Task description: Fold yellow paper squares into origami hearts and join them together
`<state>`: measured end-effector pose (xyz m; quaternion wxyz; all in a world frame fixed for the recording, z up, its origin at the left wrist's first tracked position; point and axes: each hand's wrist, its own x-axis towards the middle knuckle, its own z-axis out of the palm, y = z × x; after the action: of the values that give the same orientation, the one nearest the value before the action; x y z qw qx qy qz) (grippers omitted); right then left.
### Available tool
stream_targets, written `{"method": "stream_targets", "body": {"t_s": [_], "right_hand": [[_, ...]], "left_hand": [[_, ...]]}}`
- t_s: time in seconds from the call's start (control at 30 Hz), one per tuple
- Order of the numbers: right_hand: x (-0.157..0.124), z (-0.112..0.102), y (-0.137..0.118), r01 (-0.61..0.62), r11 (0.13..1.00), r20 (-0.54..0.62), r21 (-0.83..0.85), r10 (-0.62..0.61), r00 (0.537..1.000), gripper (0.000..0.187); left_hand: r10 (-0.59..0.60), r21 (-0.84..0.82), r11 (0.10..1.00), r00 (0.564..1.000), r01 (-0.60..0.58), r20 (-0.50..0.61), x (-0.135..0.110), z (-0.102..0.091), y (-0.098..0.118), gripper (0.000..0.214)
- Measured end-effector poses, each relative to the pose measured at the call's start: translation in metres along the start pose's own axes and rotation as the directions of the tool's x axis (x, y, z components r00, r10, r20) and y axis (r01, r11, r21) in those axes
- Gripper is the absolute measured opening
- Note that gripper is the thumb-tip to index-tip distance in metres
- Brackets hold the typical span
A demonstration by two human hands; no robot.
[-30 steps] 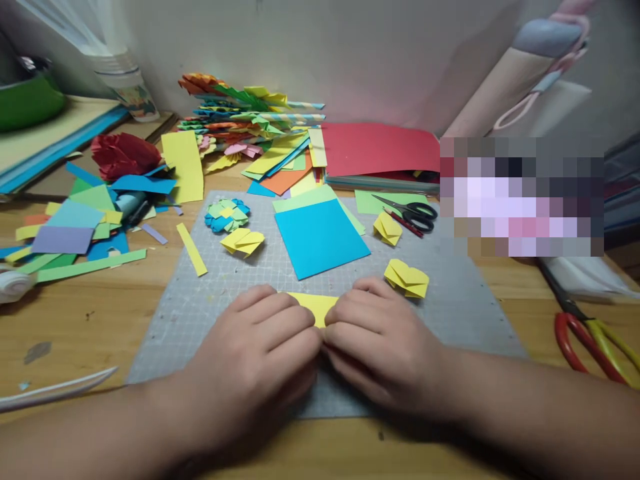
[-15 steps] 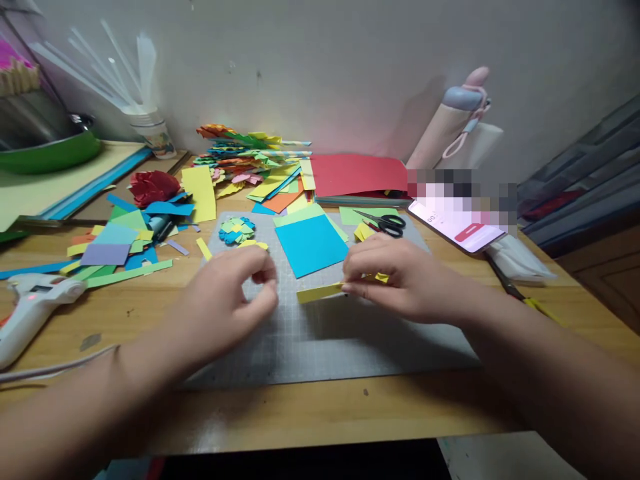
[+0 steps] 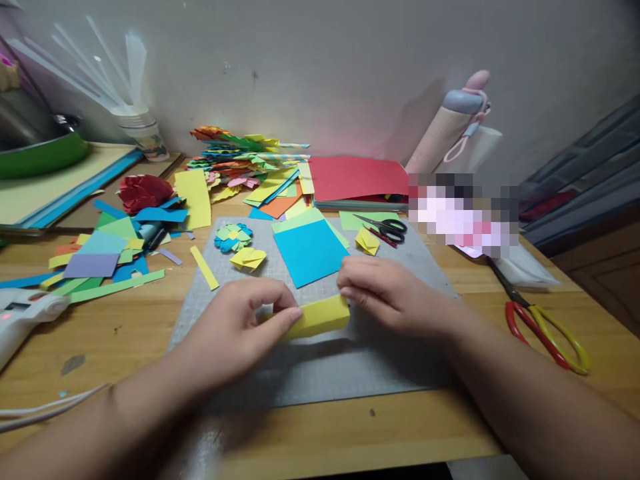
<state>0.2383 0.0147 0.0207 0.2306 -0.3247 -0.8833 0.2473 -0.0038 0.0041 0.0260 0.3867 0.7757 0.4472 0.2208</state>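
Observation:
A folded strip of yellow paper [image 3: 320, 316] is held just over the grey cutting mat [image 3: 395, 373]. My left hand [image 3: 255, 313] pinches its left end, thumb on top and fingers behind. At the strip's right end, the closed fingers of my right hand [image 3: 385, 293] grip the upper corner. Beyond the hands a blue paper square [image 3: 311, 251] lies on light green paper. Two folded yellow paper pieces lie on the mat, one on the left [image 3: 249, 259] and one on the right [image 3: 367, 241]. A blue and green paper flower [image 3: 233, 237] sits at the mat's far left.
Small black scissors [image 3: 387, 229] lie at the mat's far right. Larger red and yellow-handled scissors [image 3: 547, 337] rest on the right of the table. Paper scraps [image 3: 95, 260] and a white glue gun [image 3: 30, 320] are on the left. A red paper-topped stack [image 3: 357, 179] stands behind.
My left hand has moved right and taken hold of the yellow strip's left end. The strip shows a wider face now. The view has shifted slightly.

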Motion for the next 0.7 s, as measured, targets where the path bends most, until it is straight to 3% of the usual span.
{"method": "stream_targets", "body": {"t_s": [0.1, 0.2, 0.27, 0.3, 0.37, 0.43, 0.5, 0.57, 0.63, 0.7], "right_hand": [[-0.002, -0.002, 0.01, -0.083, 0.988, -0.216, 0.133, 0.11, 0.97, 0.021], [0.002, 0.014, 0.008, -0.085, 0.872, -0.319, 0.482, 0.265, 0.91, 0.015], [0.005, 0.029, 0.003, -0.079, 0.669, -0.186, 0.739, 0.315, 0.931, 0.028], [0.007, 0.035, 0.001, -0.093, 0.567, -0.121, 0.819, 0.329, 0.936, 0.037], [0.009, 0.045, -0.002, -0.144, 0.427, -0.044, 0.893, 0.401, 0.915, 0.04], [0.01, 0.049, -0.001, -0.192, 0.384, 0.002, 0.903, 0.445, 0.896, 0.038], [0.009, 0.049, 0.003, -0.245, 0.413, 0.052, 0.877, 0.426, 0.903, 0.036], [0.007, 0.048, 0.007, -0.284, 0.496, 0.081, 0.82, 0.391, 0.917, 0.04], [0.005, 0.048, 0.009, -0.275, 0.674, -0.022, 0.686, 0.396, 0.918, 0.048], [0.003, 0.046, 0.009, -0.219, 0.898, -0.22, 0.382, 0.319, 0.922, 0.054]], "left_hand": [[-0.176, -0.338, 0.927, 0.984, 0.163, -0.008, 0.004, 0.001, -0.012, 0.023], [-0.278, -0.674, 0.704, 0.96, 0.227, 0.033, 0.008, 0.009, -0.021, 0.019], [-0.31, -0.765, 0.603, 0.95, 0.226, 0.036, 0.009, 0.015, -0.023, 0.017], [-0.31, -0.773, 0.595, 0.95, 0.221, 0.034, 0.01, 0.017, -0.023, 0.017], [-0.271, -0.722, 0.656, 0.962, 0.219, 0.045, 0.01, 0.02, -0.021, 0.017], [-0.224, -0.641, 0.736, 0.972, 0.217, 0.071, 0.01, 0.022, -0.018, 0.017], [-0.217, -0.58, 0.783, 0.973, 0.224, 0.082, 0.011, 0.022, -0.018, 0.019], [-0.233, -0.52, 0.823, 0.971, 0.227, 0.055, 0.013, 0.022, -0.021, 0.022], [-0.23, -0.41, 0.888, 0.973, 0.207, -0.005, 0.014, 0.022, -0.025, 0.028], [-0.205, -0.298, 0.939, 0.975, 0.171, -0.087, 0.015, 0.022, -0.029, 0.032]]}}
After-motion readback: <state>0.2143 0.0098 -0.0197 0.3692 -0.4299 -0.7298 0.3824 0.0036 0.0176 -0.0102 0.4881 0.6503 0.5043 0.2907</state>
